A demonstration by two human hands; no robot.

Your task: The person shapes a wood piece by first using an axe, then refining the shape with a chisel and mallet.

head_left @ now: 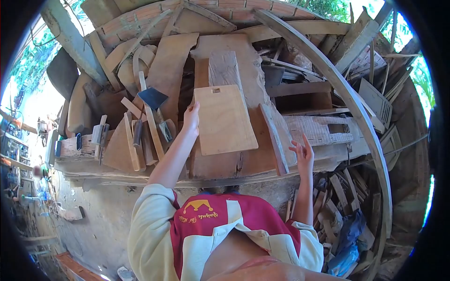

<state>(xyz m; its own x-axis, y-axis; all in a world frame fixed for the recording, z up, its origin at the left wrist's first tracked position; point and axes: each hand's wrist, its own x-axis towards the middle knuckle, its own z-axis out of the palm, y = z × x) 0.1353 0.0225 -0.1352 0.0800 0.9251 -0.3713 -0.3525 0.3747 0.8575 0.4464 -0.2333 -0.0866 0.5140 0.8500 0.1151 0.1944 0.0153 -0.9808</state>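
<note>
Dark-bladed hatchet (151, 100) lies left of the pale rectangular plywood board (224, 119) — left hand (191, 117) grips its edge; right hand (303, 152) hovers, fingers spread.

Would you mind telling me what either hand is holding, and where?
The left hand holds the board by its left edge; the right hand holds nothing.
</note>
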